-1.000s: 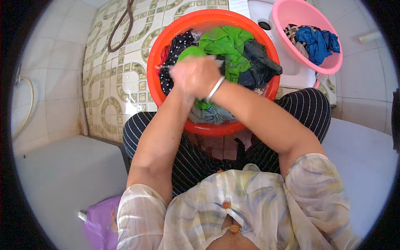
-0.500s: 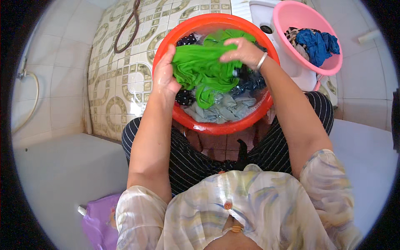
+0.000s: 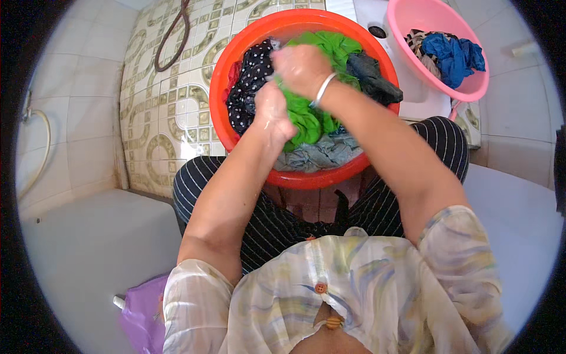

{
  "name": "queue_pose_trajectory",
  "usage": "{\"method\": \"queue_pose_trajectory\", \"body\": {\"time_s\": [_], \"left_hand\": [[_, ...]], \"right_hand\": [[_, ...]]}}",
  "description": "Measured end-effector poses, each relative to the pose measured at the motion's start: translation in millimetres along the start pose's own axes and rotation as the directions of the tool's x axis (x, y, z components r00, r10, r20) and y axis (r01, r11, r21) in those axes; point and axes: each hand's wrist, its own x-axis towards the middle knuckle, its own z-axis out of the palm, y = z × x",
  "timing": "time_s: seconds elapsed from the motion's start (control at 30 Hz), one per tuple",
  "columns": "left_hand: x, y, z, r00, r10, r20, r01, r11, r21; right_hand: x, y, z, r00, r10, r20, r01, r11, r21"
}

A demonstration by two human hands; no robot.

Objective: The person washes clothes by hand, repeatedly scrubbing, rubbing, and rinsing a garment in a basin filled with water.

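Note:
A wet green garment [image 3: 305,125] lies across the middle of a red basin [image 3: 219,121] full of laundry. My left hand [image 3: 273,112] is closed at its left side, fingers partly hidden. Just above it my right hand [image 3: 303,69], with a white bangle at the wrist, is bunched over the same cloth and blurred by motion. Left of both hands is a black polka-dot garment [image 3: 250,82]. Grey cloth [image 3: 321,154] lies at the basin's near side, and a dark garment [image 3: 374,79] hangs over the right rim.
A pink basin [image 3: 407,56] with blue and patterned clothes stands at the far right, by a white fixture with a drain hole [image 3: 377,30]. A dark hose loop [image 3: 172,47] lies on the tiled floor at the far left. A purple bag [image 3: 144,315] is at the lower left.
My hands have come together from holding the green garment spread out. It is now lower and bunched. More of the polka-dot garment shows, and a dark garment now overlaps the right rim.

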Motion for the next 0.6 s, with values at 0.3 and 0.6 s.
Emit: {"method": "queue_pose_trajectory", "body": {"time_s": [0.3,0.6], "left_hand": [[44.1,6.7,-97.1,0.690,0.391,0.609,-0.628,0.742,0.236],[-46.8,79.5,-19.4,0.904,0.364,0.225,-0.384,0.922,0.053]], "right_hand": [[-28.3,-62.5,7.3,0.931,-0.271,-0.245,0.324,0.923,0.209],[-4.9,3.1,-66.0,0.796,-0.540,0.274,0.495,0.840,0.221]]}}
